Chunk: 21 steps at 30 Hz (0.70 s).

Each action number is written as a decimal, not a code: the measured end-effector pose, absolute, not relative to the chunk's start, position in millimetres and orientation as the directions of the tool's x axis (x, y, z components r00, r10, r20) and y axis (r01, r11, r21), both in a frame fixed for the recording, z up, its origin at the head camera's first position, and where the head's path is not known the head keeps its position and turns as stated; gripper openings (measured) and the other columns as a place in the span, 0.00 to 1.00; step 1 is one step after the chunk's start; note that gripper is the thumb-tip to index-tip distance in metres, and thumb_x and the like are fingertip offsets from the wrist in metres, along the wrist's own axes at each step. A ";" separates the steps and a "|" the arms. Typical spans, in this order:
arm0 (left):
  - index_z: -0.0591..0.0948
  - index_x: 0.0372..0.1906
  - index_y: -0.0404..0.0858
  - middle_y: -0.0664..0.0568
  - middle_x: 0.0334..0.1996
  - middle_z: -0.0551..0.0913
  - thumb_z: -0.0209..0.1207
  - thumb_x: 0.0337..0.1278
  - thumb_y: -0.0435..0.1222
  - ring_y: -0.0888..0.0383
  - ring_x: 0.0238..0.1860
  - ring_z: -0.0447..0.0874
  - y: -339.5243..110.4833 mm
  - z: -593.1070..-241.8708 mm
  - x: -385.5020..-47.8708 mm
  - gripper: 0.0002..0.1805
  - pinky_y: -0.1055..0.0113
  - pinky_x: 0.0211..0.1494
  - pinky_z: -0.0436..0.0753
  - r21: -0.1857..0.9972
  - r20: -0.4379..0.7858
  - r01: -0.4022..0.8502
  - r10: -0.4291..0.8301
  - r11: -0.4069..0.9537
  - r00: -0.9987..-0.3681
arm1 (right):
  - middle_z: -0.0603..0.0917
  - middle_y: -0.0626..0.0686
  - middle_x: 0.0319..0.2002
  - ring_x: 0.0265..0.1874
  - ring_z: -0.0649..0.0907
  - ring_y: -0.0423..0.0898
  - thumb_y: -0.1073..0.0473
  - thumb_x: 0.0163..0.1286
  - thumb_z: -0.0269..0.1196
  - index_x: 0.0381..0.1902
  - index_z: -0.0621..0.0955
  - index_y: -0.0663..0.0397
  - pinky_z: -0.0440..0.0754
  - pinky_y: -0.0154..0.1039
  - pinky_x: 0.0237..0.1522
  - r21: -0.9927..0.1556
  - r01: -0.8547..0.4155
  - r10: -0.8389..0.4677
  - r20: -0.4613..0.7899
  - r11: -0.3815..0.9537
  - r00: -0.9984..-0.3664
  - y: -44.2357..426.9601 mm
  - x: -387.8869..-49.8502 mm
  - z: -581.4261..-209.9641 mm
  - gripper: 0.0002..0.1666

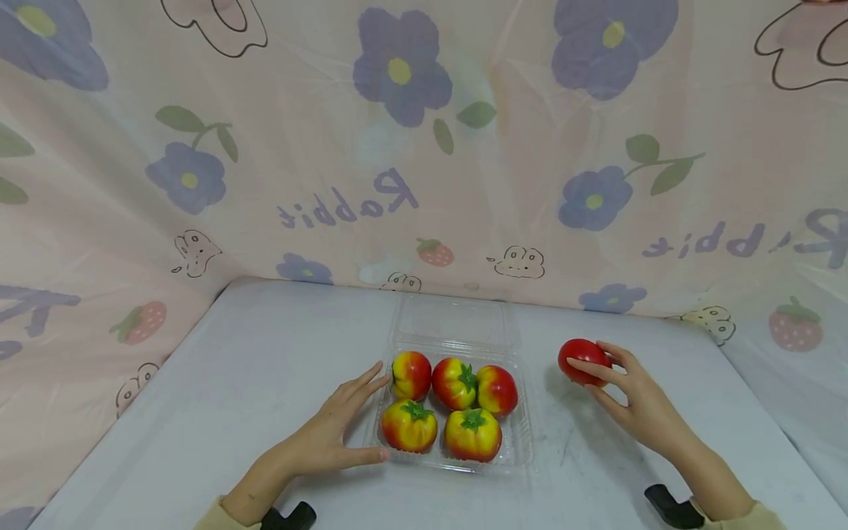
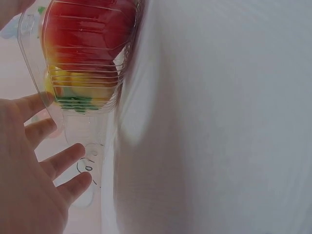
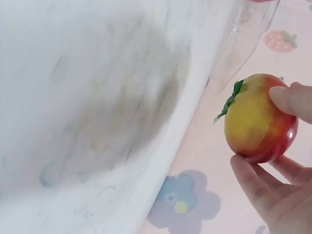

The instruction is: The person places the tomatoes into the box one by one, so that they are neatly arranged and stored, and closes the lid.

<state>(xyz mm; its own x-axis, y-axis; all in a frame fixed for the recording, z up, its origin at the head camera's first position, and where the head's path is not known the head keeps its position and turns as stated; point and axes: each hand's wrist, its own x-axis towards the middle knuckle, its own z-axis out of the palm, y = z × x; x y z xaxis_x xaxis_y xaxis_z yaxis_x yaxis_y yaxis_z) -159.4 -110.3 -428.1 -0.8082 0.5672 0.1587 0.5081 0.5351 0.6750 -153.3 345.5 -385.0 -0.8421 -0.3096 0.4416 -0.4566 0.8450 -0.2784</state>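
Observation:
My right hand (image 1: 652, 412) pinches a red-and-yellow tomato (image 3: 258, 119) between thumb and fingers, above the table to the right of a clear plastic box. In the right wrist view its green leafy top points left. My left hand (image 1: 331, 430) is spread at the left side of the clear plastic box (image 1: 523, 442), its fingers and thumb at the rim. In the left wrist view the fingers (image 2: 63, 161) are straight and apart, with a fingertip at the box's edge. Inside the box sit several tomatoes (image 1: 473, 436) in two rows, shiny, red and yellow with green tops.
The box's clear lid (image 1: 457, 324) lies folded back behind it. A white table (image 1: 278, 338) carries everything, with faint smudges right of the box. A flower-printed curtain (image 1: 424, 184) hangs along the back and the sides. Black straps or mounts (image 1: 672, 506) show at both wrists.

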 end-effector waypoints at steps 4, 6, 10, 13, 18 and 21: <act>0.56 0.75 0.54 0.53 0.77 0.48 0.64 0.47 0.61 0.44 0.71 0.55 -110.6 -428.2 -159.5 0.50 0.29 0.61 0.64 0.676 0.159 0.508 0.567 0.535 -0.808 | 0.71 0.64 0.59 0.51 0.75 0.63 0.73 0.46 0.73 0.53 0.82 0.45 0.84 0.57 0.36 -0.274 -0.470 -0.324 0.442 0.839 -0.836 337.6 -150.1 -382.0 0.34; 0.56 0.75 0.54 0.53 0.77 0.48 0.64 0.47 0.60 0.44 0.71 0.55 -110.7 -428.2 -159.6 0.50 0.29 0.61 0.64 0.678 0.159 0.507 0.567 0.532 -0.808 | 0.70 0.64 0.59 0.51 0.75 0.63 0.73 0.46 0.73 0.53 0.81 0.44 0.84 0.56 0.36 -0.284 -0.466 -0.323 0.431 0.838 -0.843 334.1 -148.4 -380.4 0.35; 0.56 0.75 0.54 0.53 0.77 0.48 0.64 0.47 0.60 0.44 0.72 0.54 -110.6 -428.4 -159.8 0.50 0.29 0.61 0.63 0.680 0.159 0.507 0.568 0.530 -0.807 | 0.70 0.64 0.60 0.52 0.75 0.64 0.72 0.46 0.73 0.54 0.81 0.43 0.84 0.55 0.36 -0.299 -0.456 -0.322 0.403 0.838 -0.857 328.6 -145.3 -377.6 0.35; 0.56 0.75 0.54 0.53 0.77 0.48 0.64 0.47 0.61 0.44 0.72 0.54 -110.4 -428.6 -159.9 0.50 0.29 0.61 0.64 0.680 0.156 0.505 0.568 0.532 -0.808 | 0.70 0.64 0.60 0.53 0.74 0.64 0.72 0.47 0.73 0.54 0.81 0.42 0.85 0.54 0.36 -0.306 -0.450 -0.323 0.386 0.839 -0.864 325.4 -143.2 -375.6 0.35; 0.56 0.75 0.55 0.53 0.77 0.48 0.63 0.46 0.61 0.44 0.72 0.54 -110.3 -428.7 -159.7 0.50 0.29 0.61 0.64 0.684 0.151 0.499 0.566 0.532 -0.811 | 0.70 0.62 0.61 0.53 0.75 0.63 0.71 0.48 0.73 0.55 0.81 0.40 0.85 0.53 0.36 -0.316 -0.455 -0.329 0.380 0.833 -0.865 320.1 -140.0 -373.0 0.36; 0.56 0.75 0.55 0.53 0.77 0.48 0.63 0.46 0.61 0.44 0.72 0.54 -110.4 -428.3 -159.3 0.50 0.29 0.60 0.64 0.686 0.150 0.497 0.565 0.532 -0.812 | 0.70 0.61 0.60 0.52 0.76 0.62 0.71 0.48 0.73 0.55 0.81 0.39 0.86 0.51 0.35 -0.323 -0.466 -0.335 0.386 0.823 -0.859 316.6 -137.6 -371.1 0.35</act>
<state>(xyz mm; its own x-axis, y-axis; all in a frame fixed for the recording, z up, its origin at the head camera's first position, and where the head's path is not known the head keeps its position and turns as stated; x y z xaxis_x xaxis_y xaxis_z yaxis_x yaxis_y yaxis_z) -159.3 -110.4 -428.3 -0.8117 0.5646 0.1497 0.4967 0.5323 0.6855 -137.6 316.6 -371.1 -0.8593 -0.3350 0.3865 -0.4664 0.8233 -0.3234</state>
